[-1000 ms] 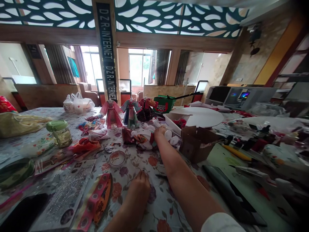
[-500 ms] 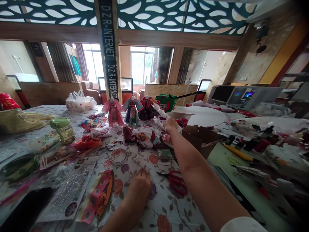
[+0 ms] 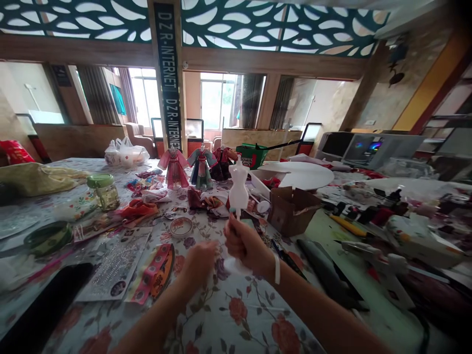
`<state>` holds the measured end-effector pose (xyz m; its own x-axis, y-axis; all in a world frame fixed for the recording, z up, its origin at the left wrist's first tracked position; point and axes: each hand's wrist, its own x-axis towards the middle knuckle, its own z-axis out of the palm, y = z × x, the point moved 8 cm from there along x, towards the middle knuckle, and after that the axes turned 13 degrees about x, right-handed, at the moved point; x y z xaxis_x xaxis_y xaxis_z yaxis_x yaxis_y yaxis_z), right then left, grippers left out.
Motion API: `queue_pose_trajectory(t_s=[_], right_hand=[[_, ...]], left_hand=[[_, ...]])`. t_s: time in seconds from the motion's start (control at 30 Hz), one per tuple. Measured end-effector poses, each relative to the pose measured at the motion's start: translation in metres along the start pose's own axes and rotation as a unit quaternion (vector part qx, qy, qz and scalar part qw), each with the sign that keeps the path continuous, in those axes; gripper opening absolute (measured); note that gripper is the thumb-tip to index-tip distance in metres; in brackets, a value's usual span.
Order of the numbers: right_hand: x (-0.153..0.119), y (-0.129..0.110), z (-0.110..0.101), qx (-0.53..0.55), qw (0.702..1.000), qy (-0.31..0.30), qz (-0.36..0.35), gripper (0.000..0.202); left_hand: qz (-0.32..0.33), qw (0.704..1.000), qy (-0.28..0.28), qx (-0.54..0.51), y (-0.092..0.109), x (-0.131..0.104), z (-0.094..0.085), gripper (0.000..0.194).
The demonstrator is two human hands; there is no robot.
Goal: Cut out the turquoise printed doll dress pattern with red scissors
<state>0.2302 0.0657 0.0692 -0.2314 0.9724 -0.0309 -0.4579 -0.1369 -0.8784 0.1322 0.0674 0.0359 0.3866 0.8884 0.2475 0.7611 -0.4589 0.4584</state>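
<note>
My right hand (image 3: pixel 247 243) is closed round the stem of a small white mannequin (image 3: pixel 239 184), which stands upright above my fist. Its round white base (image 3: pixel 236 267) shows below the hand, near the tablecloth. Just to the left is my left hand (image 3: pixel 201 260), smeared by motion, so its fingers cannot be made out. Behind the mannequin, three dressed doll forms stand in a row: a pink robe (image 3: pixel 173 168), a green and blue robe (image 3: pixel 202 167) and a dark red robe (image 3: pixel 223 164). A roll of tape (image 3: pixel 181 226) lies beyond my left hand.
An open cardboard box (image 3: pixel 293 211) and a green cutting mat (image 3: pixel 342 246) with a glue gun (image 3: pixel 376 255) are at right. On the left are a green-lidded jar (image 3: pixel 103 191), a sheet of beads (image 3: pixel 114 265) and a black phone-like slab (image 3: pixel 47 305).
My right hand has come back from the pile near the box and now holds the white mannequin upright in front of me. My left hand has shifted slightly left and away from me.
</note>
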Motion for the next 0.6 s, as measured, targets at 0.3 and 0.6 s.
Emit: queue_pose_trajectory(t_s=[0.3,0.6], right_hand=[[-0.002,0.032,-0.017,0.055,0.998,-0.019,-0.031,0.056],[0.059,0.066,-0.029,-0.024,0.999,0.016,-0.038,0.023]], left_hand=[[0.006,0.968,0.078,-0.237,0.006,-0.008,-0.007,0.042],[-0.040,0.970,0.102,-0.216,-0.009,-0.005,-0.010,0.040]])
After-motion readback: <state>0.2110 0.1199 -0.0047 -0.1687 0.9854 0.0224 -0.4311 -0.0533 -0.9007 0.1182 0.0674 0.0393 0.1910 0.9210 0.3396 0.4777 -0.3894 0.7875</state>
